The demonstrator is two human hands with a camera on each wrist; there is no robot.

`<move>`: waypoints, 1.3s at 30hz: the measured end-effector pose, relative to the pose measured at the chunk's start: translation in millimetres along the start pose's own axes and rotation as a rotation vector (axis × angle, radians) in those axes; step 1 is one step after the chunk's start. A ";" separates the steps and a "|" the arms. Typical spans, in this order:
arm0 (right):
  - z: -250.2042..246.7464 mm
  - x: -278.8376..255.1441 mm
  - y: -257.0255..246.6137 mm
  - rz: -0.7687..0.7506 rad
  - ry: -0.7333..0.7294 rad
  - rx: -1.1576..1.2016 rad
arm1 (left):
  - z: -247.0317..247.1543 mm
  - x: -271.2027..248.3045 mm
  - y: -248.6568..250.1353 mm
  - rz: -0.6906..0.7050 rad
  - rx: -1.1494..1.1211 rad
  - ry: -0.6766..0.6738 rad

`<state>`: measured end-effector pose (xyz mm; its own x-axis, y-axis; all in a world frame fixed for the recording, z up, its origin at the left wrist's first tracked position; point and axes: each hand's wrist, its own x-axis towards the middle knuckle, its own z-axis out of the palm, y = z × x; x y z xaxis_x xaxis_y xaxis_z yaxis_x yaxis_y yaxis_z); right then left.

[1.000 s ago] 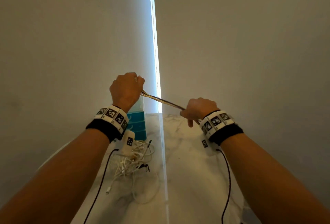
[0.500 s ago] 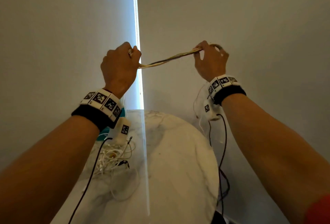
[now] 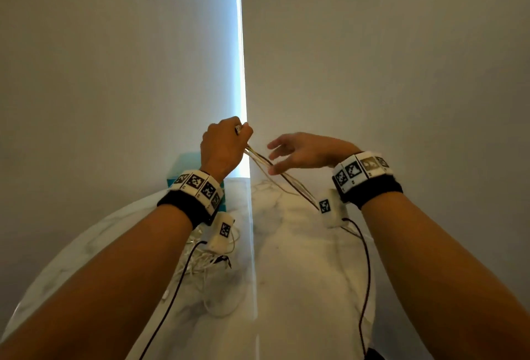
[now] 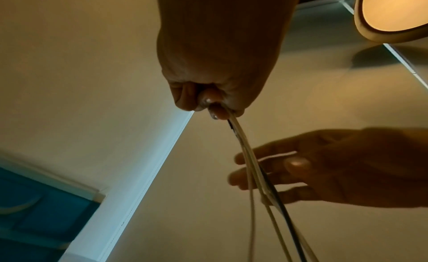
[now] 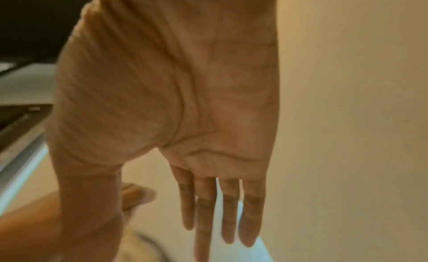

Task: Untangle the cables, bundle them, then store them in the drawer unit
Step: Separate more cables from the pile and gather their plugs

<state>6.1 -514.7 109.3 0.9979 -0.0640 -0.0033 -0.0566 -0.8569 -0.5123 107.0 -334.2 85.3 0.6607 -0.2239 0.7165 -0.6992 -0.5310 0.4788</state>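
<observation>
We see a bunch of thin cables, mostly white with one black strand in it; the left hand is curled tight around one end, up in the air above the far edge of the table; a small plug end peeks out at the top of that fist. From the fist the strands run long and fairly straight, slanting down and to the right toward the table's right edge; they spread apart a little as they go down. The right hand is wide open, fingers straight and spread, holding nothing; it sits just beside the strands, and we cannot tell if a fingertip touches them. The two hands are close but apart.

More white cables lie in a messy pile on the table near its left edge, under the left wrist; a loop of it reaches toward the table's middle. The blue drawer unit stands at the table's far left corner, behind the left hand.
</observation>
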 end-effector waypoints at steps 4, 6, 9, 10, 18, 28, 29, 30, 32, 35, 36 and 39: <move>41.9 35.0 -31.8 -0.049 -0.037 0.066 | -12.1 5.1 -5.0 0.041 0.011 -0.025; 63.0 47.1 -40.2 -0.087 -0.053 0.211 | -19.1 3.8 -13.2 0.049 0.040 -0.039; 87.3 59.1 -47.8 -0.144 0.095 0.261 | -19.0 -3.1 -20.9 0.039 0.072 -0.114; 94.1 62.9 -51.1 -0.155 0.141 0.248 | -18.5 -6.5 -23.6 0.036 0.084 -0.133; 151.1 74.6 -46.1 0.023 0.104 0.181 | -15.8 -36.5 -63.1 -0.055 0.077 -0.344; 206.0 70.3 -2.0 0.062 0.088 0.624 | -60.0 -64.7 -138.6 -0.200 -0.018 -0.841; 211.3 70.1 0.9 0.066 0.095 0.655 | -63.9 -70.2 -139.9 -0.209 0.051 -0.994; 216.3 69.6 3.4 0.069 0.098 0.692 | -64.5 -76.5 -140.7 -0.232 0.127 -1.146; 222.1 72.1 7.4 0.058 0.085 0.733 | -58.2 -89.4 -143.0 -0.270 0.274 -1.364; 222.1 71.3 11.0 0.013 0.051 0.760 | -41.0 -99.3 -154.0 -0.226 0.343 -1.377; 220.7 68.9 11.9 -0.009 0.037 0.766 | -36.2 -97.2 -157.9 -0.185 0.309 -1.312; 218.8 58.2 14.8 -0.059 -0.012 0.629 | -24.1 -91.9 -165.5 -0.192 0.020 -0.981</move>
<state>69.9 -419.2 -86.3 0.9993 -0.0170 0.0321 0.0228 -0.3935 -0.9190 155.4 -206.1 -47.6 0.7018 -0.7035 -0.1122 -0.5581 -0.6408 0.5272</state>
